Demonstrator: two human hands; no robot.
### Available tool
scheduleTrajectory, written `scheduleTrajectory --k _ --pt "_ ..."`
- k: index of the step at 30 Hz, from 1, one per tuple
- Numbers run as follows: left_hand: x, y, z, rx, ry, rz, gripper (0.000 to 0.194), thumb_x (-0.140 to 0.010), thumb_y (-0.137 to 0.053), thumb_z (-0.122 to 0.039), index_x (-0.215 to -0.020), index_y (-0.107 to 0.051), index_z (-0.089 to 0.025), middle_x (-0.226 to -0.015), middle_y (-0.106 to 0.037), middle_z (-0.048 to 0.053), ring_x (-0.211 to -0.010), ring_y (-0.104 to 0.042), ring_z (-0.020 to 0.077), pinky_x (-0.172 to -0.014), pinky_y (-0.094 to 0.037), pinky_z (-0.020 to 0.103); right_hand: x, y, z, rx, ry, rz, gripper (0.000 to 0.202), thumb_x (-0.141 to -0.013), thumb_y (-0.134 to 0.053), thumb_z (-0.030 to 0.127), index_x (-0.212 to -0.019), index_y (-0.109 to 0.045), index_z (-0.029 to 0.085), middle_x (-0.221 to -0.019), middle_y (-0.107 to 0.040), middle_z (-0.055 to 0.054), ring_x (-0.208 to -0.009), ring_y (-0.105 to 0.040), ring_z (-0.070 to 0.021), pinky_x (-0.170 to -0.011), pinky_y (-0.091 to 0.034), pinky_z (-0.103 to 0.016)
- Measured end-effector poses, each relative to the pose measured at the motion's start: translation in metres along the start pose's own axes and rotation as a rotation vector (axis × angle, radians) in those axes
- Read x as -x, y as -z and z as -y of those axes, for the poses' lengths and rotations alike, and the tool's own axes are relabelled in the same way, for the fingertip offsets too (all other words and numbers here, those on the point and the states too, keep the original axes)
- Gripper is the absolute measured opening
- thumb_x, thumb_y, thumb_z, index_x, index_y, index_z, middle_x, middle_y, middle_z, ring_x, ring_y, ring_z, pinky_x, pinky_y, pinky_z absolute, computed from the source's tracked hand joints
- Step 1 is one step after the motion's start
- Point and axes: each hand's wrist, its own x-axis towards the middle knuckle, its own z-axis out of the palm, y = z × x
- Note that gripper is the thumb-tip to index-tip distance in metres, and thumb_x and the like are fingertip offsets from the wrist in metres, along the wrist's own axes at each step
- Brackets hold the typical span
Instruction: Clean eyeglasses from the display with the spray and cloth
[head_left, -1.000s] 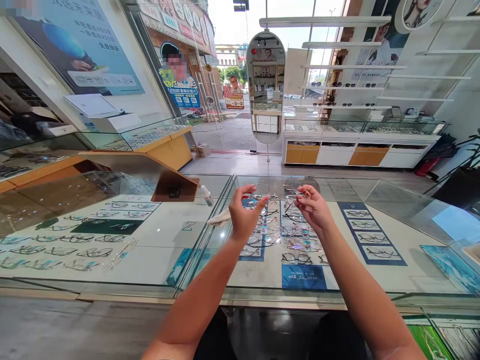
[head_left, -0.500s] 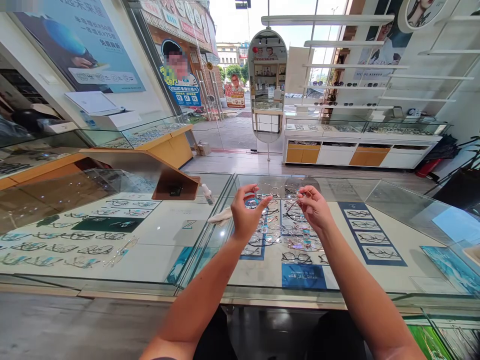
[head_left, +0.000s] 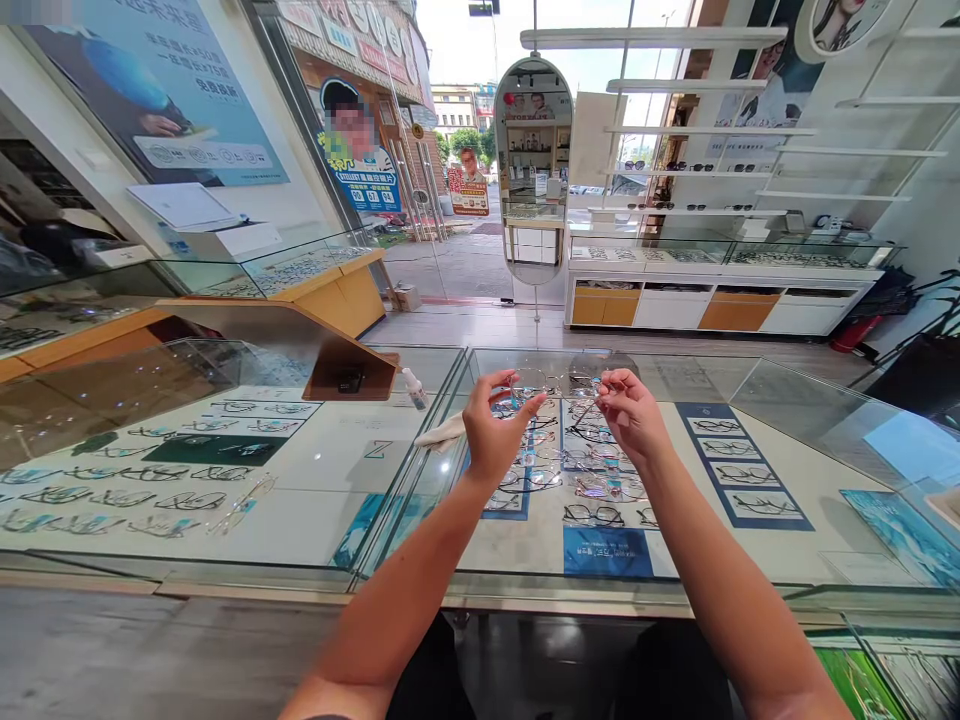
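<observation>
A pair of thin-rimmed eyeglasses (head_left: 553, 384) is held up above the glass display counter (head_left: 480, 575), lenses side by side between my two hands. My left hand (head_left: 495, 420) pinches the left end of the frame between thumb and fingers. At the right end, my right hand (head_left: 628, 412) grips the frame with its fingertips. Below them, inside the case, lie rows of eyeglasses (head_left: 594, 515) on blue and white panels. The thin rims blend with the frames behind, so their exact outline is hard to make out.
A white cloth (head_left: 441, 432) lies left of my left hand, with a small spray bottle (head_left: 413, 388) behind it. A brown angled stand (head_left: 352, 370) rises at the left. An oval mirror (head_left: 535, 170) stands beyond the counter, near a white cabinet (head_left: 675, 305).
Both hands keep their hold on the eyeglasses in nearly the same place. The frame's tilt differs very slightly.
</observation>
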Motion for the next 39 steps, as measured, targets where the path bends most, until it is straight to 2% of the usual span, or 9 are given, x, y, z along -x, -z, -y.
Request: scheduleTrajectory --k 8,17,23,27,31,35,39 --pt "0.002 0.0 -0.003 -0.042 -0.044 0.009 0.052 -0.086 -0.091 -0.048 -0.124 -0.069 -0.022 -0.118 -0.077 0.009 -0.113 -0.077 0.025 -0.093 -0.067 0.041 0.003 -0.001 0.004 0.009 0.012 0.009 0.041 -0.052 -0.09 0.01 -0.083 -0.066 0.023 -0.1 -0.057 0.0 -0.084 -0.054 -0.0118 -0.073 -0.046 -0.025" --pt "0.002 -0.001 -0.005 -0.071 -0.056 0.015 0.053 -0.085 -0.091 -0.051 -0.124 -0.069 -0.022 -0.118 -0.076 0.009 -0.111 -0.076 0.0255 -0.093 -0.067 0.043 0.009 -0.009 0.01 0.149 0.108 0.007 0.039 -0.057 -0.093 0.019 -0.084 -0.065 0.025 -0.102 -0.056 -0.001 -0.087 -0.053 -0.0148 -0.08 -0.049 -0.03" --pt "0.003 0.0 -0.006 -0.057 -0.061 0.024 0.053 -0.086 -0.091 -0.05 -0.126 -0.069 -0.023 -0.12 -0.076 0.009 -0.112 -0.076 0.025 -0.092 -0.067 0.04 0.013 -0.009 0.013 0.136 0.121 0.055 0.038 -0.061 -0.096 0.019 -0.086 -0.067 0.026 -0.102 -0.054 -0.001 -0.091 -0.053 -0.0158 -0.08 -0.046 -0.029" --pt "0.003 0.0 -0.008 -0.056 -0.026 0.016 0.053 -0.086 -0.091 -0.051 -0.125 -0.07 -0.022 -0.12 -0.076 0.01 -0.113 -0.076 0.0253 -0.093 -0.067 0.041 0.016 -0.007 0.009 0.247 0.194 0.115 0.038 -0.069 -0.096 0.023 -0.097 -0.07 0.028 -0.106 -0.054 -0.001 -0.093 -0.051 -0.0173 -0.081 -0.045 -0.029" --pt "0.003 -0.002 -0.007 -0.021 0.026 0.013 0.054 -0.085 -0.092 -0.051 -0.125 -0.07 -0.023 -0.121 -0.077 0.01 -0.114 -0.077 0.0257 -0.095 -0.067 0.043 0.018 -0.008 0.005 0.399 0.277 0.133 0.044 -0.072 -0.097 0.029 -0.107 -0.071 0.031 -0.113 -0.055 -0.002 -0.094 -0.049 -0.0192 -0.085 -0.046 -0.032" --pt "0.004 -0.004 -0.005 0.021 0.072 0.013 0.054 -0.083 -0.093 -0.05 -0.125 -0.071 -0.024 -0.125 -0.077 0.011 -0.119 -0.076 0.0261 -0.098 -0.067 0.044 0.02 -0.011 0.004 0.42 0.318 0.135 0.042 -0.074 -0.097 0.029 -0.107 -0.071 0.031 -0.121 -0.053 -0.003 -0.092 -0.048 -0.0181 -0.085 -0.046 -0.032" --pt "0.005 -0.006 -0.005 0.054 0.108 0.002 0.056 -0.082 -0.093 -0.05 -0.125 -0.071 -0.024 -0.124 -0.077 0.011 -0.12 -0.076 0.0265 -0.099 -0.068 0.044 0.024 -0.015 0.006 0.396 0.32 0.102 0.04 -0.074 -0.097 0.031 -0.102 -0.07 0.029 -0.128 -0.053 -0.004 -0.098 -0.052 -0.0194 -0.083 -0.046 -0.032"
